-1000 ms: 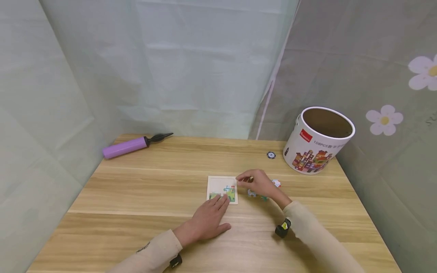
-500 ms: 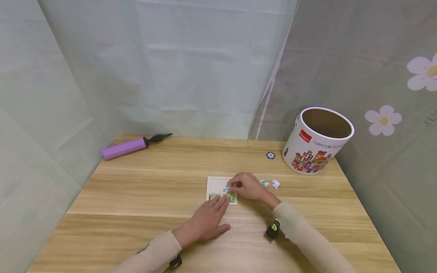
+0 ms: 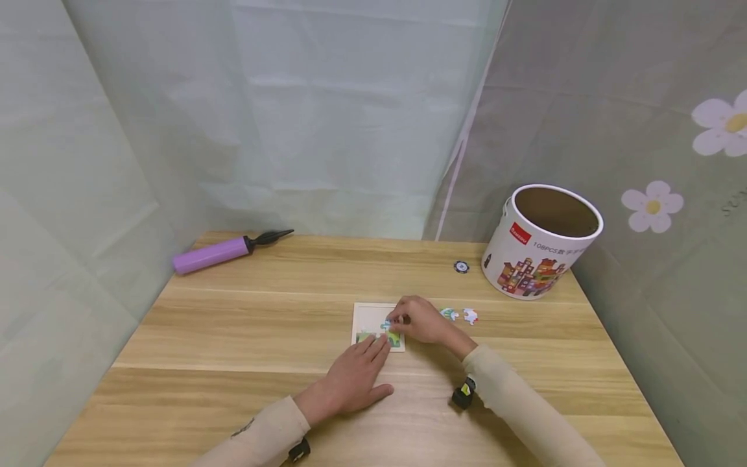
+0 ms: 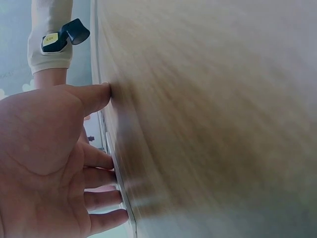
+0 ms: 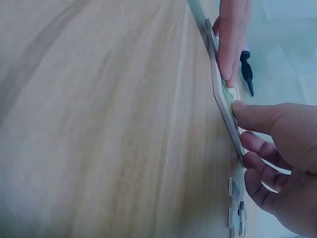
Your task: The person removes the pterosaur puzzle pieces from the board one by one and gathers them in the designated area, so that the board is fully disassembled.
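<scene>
So, jigsaw tray (image 3: 367,316) sits under straight fingertips of L hand (image 3: 357,376), looks approx. half done at most: green pcs (image 3: 395,339) in beside those fingers, space beyond bare. R hand (image 3: 428,322) seems to pinch a blue-ish pc (image 3: 386,325) there, thumb + index; min. 2 loose pcs (image 3: 470,316) right of its fingers, prob. left to fit, poker chip (image 3: 461,266) farther off.

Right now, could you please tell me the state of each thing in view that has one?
Square pale wooden puzzle tray: lying flat, partly filled.
Small colourful jigsaw pieces beside it: loose.
Round dark blue and white chip: lying flat.
Tall white printed bucket: upright, top open.
Long purple plastic pump: lying on its side.
Left hand: fingers extended, touching the tray.
Right hand: fingers bent, thumb at the tray; grip unclear.
</scene>
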Action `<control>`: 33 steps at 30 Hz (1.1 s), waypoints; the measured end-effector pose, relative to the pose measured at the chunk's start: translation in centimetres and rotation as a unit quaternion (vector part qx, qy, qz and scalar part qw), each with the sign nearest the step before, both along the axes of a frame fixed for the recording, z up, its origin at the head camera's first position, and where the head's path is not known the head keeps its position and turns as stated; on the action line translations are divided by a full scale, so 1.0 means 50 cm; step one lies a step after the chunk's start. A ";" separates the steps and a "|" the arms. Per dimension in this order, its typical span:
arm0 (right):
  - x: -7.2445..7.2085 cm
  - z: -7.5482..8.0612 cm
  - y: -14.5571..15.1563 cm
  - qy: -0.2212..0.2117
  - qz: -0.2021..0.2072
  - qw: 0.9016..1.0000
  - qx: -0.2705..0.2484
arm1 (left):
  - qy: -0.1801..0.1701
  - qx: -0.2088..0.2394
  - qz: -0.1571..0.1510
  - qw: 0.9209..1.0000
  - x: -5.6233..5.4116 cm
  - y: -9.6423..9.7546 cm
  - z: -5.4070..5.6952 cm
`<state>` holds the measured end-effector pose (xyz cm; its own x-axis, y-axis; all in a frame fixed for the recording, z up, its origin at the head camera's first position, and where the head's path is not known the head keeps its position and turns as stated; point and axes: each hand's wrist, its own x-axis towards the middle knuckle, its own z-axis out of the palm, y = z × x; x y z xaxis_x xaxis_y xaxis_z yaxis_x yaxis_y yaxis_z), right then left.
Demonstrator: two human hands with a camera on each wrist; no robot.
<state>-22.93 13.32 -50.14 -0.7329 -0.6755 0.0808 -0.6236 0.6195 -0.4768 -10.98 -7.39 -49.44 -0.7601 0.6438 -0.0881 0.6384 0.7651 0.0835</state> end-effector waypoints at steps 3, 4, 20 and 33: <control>0.001 -0.002 -0.002 -0.006 -0.008 1.000 -0.009 | 0.000 -0.002 0.001 1.000 0.000 -0.002 -0.003; 0.002 -0.002 -0.003 -0.010 -0.013 1.000 -0.013 | 0.000 0.000 0.001 1.000 0.001 -0.002 -0.003; 0.001 -0.005 -0.004 -0.072 -0.048 0.991 -0.100 | -0.009 0.007 0.007 1.000 0.000 0.001 -0.001; 0.004 -0.007 -0.006 -0.071 -0.064 0.990 -0.103 | -0.002 0.003 0.004 1.000 -0.004 0.002 -0.009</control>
<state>-22.75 13.02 -50.50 -0.8249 -0.5569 0.0969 -0.4644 0.5700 -0.6778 -11.19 -7.30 -49.91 -0.7648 0.6382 -0.0877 0.6319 0.7697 0.0908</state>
